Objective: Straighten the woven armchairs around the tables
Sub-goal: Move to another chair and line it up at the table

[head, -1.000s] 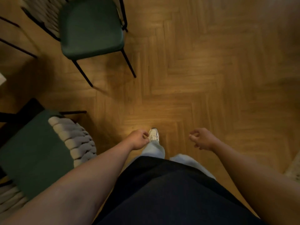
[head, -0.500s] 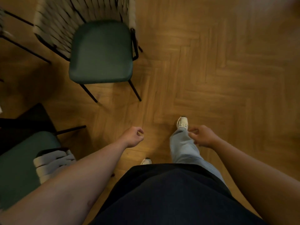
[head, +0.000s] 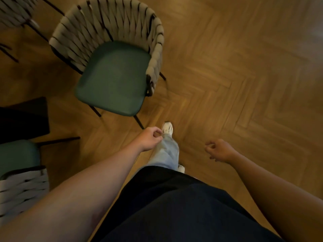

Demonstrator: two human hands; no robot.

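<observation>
change: we step closer; the armchair (head: 111,79) sits lower and larger in view than half a second ago, and its whole woven back now shows.
left hand (head: 150,138): loosely curled, holds nothing, hangs over the trouser leg, just short of the armchair's front leg.
right hand (head: 220,151): loosely curled, holds nothing, over bare floor (head: 244,84).
armchair: ahead-left, standing out on the floor, seat facing us, turned at an angle to the dark table (head: 22,119) at left; no hand touches it.
near chair (head: 19,172): bottom left, beside the table, partly cut off.
far chair (head: 14,13): top left corner, blurred.
shoe (head: 167,127): forward, mid-stride.
progress: we judge this an approach step; the armchair looks not yet straightened. How the other two chairs stand we cannot tell.
left to do: reach, grip the armchair, square it to the table.
</observation>
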